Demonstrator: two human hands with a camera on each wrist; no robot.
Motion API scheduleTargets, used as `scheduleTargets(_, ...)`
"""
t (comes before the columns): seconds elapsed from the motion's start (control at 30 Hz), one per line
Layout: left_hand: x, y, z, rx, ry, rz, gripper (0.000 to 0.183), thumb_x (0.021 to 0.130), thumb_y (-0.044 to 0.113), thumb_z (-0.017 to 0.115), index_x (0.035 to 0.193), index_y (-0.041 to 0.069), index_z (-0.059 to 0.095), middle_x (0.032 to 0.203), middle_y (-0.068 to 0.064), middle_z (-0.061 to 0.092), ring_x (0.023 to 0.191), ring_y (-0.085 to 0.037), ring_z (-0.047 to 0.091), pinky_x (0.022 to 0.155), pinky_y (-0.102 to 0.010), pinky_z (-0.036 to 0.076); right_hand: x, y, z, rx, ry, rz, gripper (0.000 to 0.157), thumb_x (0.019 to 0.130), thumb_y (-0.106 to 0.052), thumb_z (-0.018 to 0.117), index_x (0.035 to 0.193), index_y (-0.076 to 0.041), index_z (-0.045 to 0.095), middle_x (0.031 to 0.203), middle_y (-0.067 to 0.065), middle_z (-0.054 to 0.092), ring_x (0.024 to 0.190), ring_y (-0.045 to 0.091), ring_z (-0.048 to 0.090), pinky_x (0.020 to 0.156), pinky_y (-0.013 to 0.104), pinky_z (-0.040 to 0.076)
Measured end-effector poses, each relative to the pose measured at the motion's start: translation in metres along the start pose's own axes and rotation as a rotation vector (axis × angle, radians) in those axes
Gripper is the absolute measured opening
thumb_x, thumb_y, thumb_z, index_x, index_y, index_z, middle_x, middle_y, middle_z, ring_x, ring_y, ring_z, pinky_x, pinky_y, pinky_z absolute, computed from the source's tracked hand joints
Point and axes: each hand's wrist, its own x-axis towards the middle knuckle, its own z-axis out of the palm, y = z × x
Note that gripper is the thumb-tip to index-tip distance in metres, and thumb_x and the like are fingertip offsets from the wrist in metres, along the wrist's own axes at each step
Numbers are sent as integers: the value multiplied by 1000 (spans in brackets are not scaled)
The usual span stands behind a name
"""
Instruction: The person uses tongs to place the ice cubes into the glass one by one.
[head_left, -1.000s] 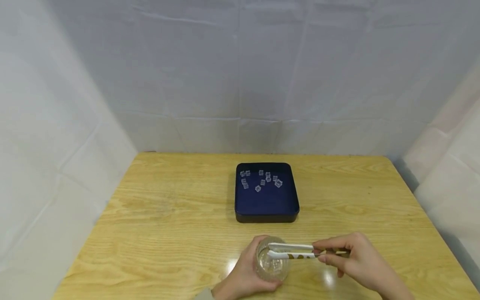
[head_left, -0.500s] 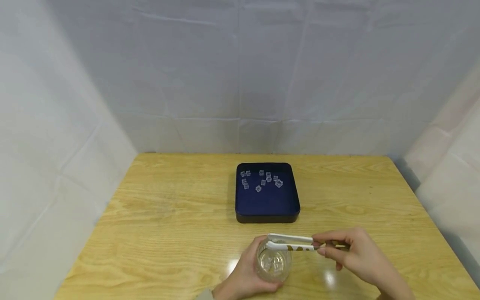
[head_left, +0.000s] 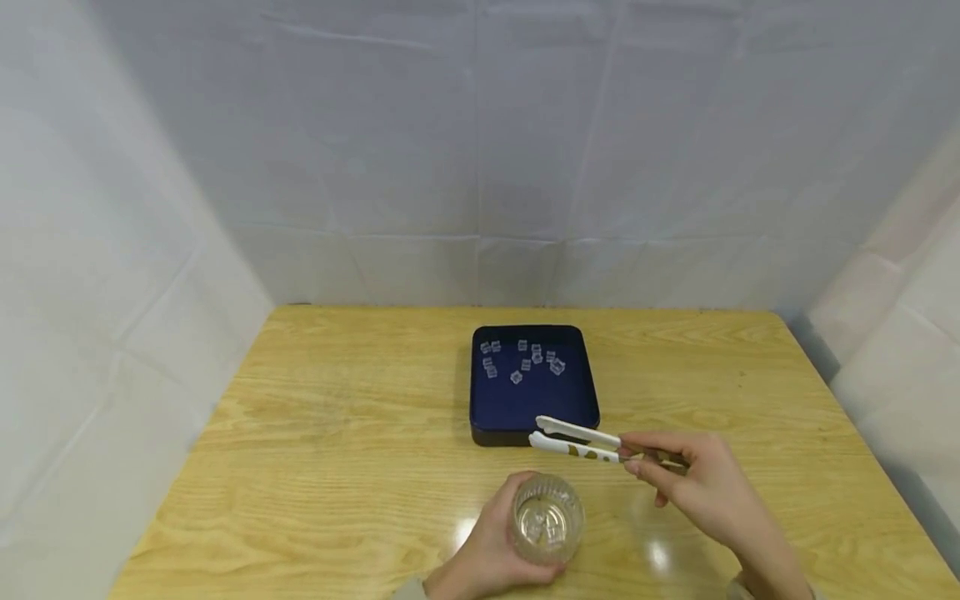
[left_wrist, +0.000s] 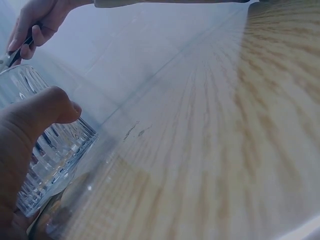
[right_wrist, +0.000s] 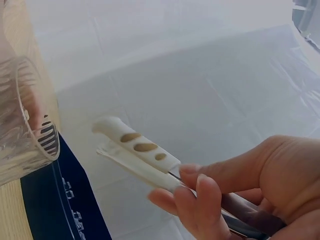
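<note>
My left hand point(head_left: 491, 542) grips a ribbed clear glass point(head_left: 564, 537) around its left side, and the glass stands upright on the table. A few small clear pieces point(head_left: 553, 531) lie at its bottom. My right hand point(head_left: 693, 475) pinches a pair of tongs point(head_left: 573, 449) with white arms and brown spots. The tongs' tips are apart, with nothing seen between them, over the near edge of a dark blue tray point(head_left: 517, 412). Several clear star-shaped pieces point(head_left: 516, 377) lie in that tray, mostly in its far half. In the right wrist view the tongs point(right_wrist: 137, 145) point away from the fingers.
A wooden table point(head_left: 337, 433) runs under everything. Pale sheeting point(head_left: 480, 167) hangs behind it and along both sides. The tray's raised rim stands a short way beyond the glass.
My right hand has lifted the tongs from over the glass and carried them forward to the tray's near edge. The left hand and the glass have stayed in place.
</note>
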Motion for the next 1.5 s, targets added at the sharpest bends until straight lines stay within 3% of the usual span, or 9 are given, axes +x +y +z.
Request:
scheduleTargets(0.3, 0, 0, -1, 10, 2, 4, 95, 60, 13, 94, 138, 26, 42, 129, 2, 59, 117, -19, 58, 103, -39, 47, 29, 5, 13, 18, 101, 63, 29, 89, -9, 73, 116, 0, 71, 98, 12, 75, 54, 16, 62, 50, 30, 55)
scheduleTargets(0.63, 1, 5, -2, 2, 4, -1, 91, 62, 13, 93, 138, 24, 44, 128, 3, 59, 115, -21, 58, 101, -39, 48, 67, 29, 35, 193, 127, 47, 29, 87, 2, 71, 115, 10, 68, 100, 23, 72, 68, 11, 67, 58, 31, 59)
scheduleTargets(0.77, 1, 4, -2, 3, 3, 1, 92, 62, 13, 93, 138, 25, 43, 128, 4, 59, 115, -20, 58, 102, -39, 48, 81, 39, 47, 219, 157, 51, 29, 86, 6, 70, 114, 11, 68, 99, 25, 71, 73, 18, 70, 58, 33, 60)
scheduleTargets(0.97, 0, 2, -1, 21, 0, 8, 93, 62, 16, 93, 139, 26, 42, 129, 3, 58, 115, -19, 58, 100, -38, 49, 96, 52, 67, 173, 221, 40, 27, 84, 12, 68, 111, 12, 69, 93, 25, 72, 68, 32, 69, 52, 30, 58)
scheduleTargets(1.27, 1, 3, 0, 20, 7, 27, 91, 62, 14, 93, 138, 24, 44, 127, 3, 60, 113, -21, 60, 99, -38, 49, 109, 61, 84, 55, 288, 7, 23, 81, 12, 70, 104, 14, 70, 79, 21, 69, 48, 13, 58, 44, 25, 53)
scheduleTargets(1.5, 1, 3, 0, 45, 18, 31, 93, 61, 15, 94, 138, 25, 43, 127, 3, 60, 113, -19, 60, 98, -38, 50, 111, 64, 90, 7, 262, 20, 21, 79, 15, 68, 101, 16, 69, 79, 21, 69, 57, 26, 65, 48, 24, 55)
